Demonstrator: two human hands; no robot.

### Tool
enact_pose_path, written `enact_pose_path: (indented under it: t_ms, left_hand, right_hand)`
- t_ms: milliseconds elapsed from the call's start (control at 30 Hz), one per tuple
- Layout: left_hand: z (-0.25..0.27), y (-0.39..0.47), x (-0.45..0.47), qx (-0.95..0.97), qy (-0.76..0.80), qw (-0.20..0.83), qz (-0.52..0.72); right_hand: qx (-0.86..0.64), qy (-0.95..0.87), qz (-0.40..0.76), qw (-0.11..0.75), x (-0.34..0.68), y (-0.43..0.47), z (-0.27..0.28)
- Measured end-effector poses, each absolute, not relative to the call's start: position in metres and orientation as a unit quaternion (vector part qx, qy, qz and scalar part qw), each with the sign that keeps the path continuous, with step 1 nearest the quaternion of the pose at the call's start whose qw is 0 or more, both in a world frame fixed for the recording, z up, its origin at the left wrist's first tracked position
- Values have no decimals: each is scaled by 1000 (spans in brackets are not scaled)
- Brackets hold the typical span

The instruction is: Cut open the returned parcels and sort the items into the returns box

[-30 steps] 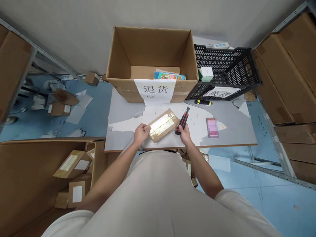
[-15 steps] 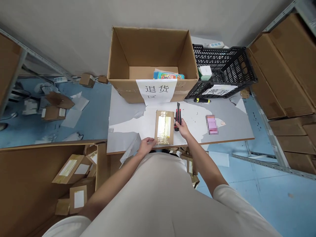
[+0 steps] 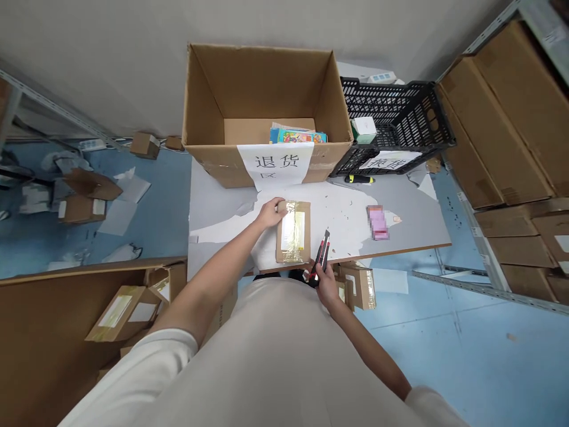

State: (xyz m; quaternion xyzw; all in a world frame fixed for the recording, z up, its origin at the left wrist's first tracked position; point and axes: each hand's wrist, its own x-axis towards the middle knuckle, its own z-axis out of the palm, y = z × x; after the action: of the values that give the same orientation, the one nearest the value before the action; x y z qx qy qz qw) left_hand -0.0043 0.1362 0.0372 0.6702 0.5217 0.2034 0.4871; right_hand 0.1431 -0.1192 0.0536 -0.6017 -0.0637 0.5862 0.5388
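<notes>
A small cardboard box point(image 3: 293, 232) with a white label and shiny tape lies flat near the table's front edge. My left hand point(image 3: 270, 212) is at its far left corner, fingers bent over the edge and holding it. In my right hand point(image 3: 327, 284) is a red and black box cutter point(image 3: 320, 258), its tip pointing away from me, just past the front edge and to the right of the box. The cutter does not touch the box.
A large open carton point(image 3: 213, 163) with colourful packets point(image 3: 299, 136) stands behind, beside a black crate point(image 3: 400, 118). On the table point(image 3: 213, 201) are a yellow-black cutter point(image 3: 359, 179) and a blurred pink item point(image 3: 377, 222). A deep carton point(image 3: 40, 332) holding parcels is at left.
My left hand has moved from the box's near left corner up to its far left corner. My right hand has drawn the box cutter back towards me, past the table edge.
</notes>
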Motion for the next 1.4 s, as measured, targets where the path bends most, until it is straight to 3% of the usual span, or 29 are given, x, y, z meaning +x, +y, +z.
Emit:
enact_pose_path:
  t_ms: [200, 400, 633, 733, 933, 1067, 1400]
  left_hand:
    - [31, 117, -27, 624, 580, 446, 275]
    - [28, 40, -58, 532, 670, 391, 339]
    - [24, -12, -54, 504, 704, 390, 314]
    - [35, -3, -51, 538, 714, 329, 305]
    - [64, 39, -45, 795, 544, 239, 125]
    - [66, 59, -34, 867, 454, 205, 9]
    - [65, 56, -26, 873, 457, 173, -4]
  right_hand:
    - [-608, -72, 557, 561, 162, -88, 54]
    - [-615, -210, 503, 570, 203, -24, 52]
    - [-613, -318, 492, 530, 217, 18, 53]
    - [-613, -314, 501, 524, 225, 9, 54]
    - [-669, -360, 512, 402, 258, -40, 57]
    - [-657, -374, 551, 354, 264, -64, 58]
    - [-649, -376, 584, 309, 273, -58, 63]
